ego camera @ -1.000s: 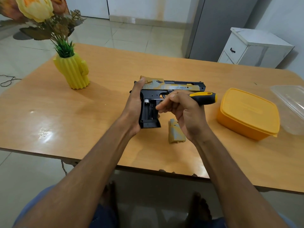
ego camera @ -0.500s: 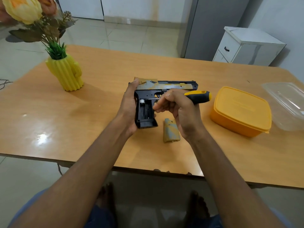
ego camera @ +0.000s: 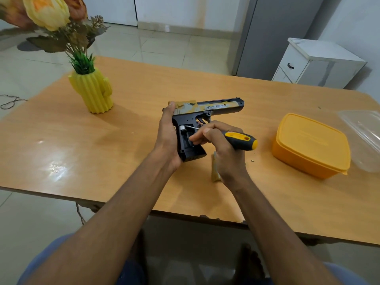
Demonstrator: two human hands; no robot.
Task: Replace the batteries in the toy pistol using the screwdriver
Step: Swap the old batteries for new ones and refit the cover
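**Prying inside the pistol handle**

Left hand (ego camera: 167,138) wrapped around toy pistol (ego camera: 205,116), held above table (ego camera: 123,140) centre. Right hand (ego camera: 222,149) clutching screwdriver (ego camera: 239,140), tip in open battery bay. Removed cover (ego camera: 214,171) at 6 o'clock, yellow box (ego camera: 310,145) at 3 o'clock.

vase (ego camera: 92,93) left, container (ego camera: 310,145) right, on table (ego camera: 61,140)
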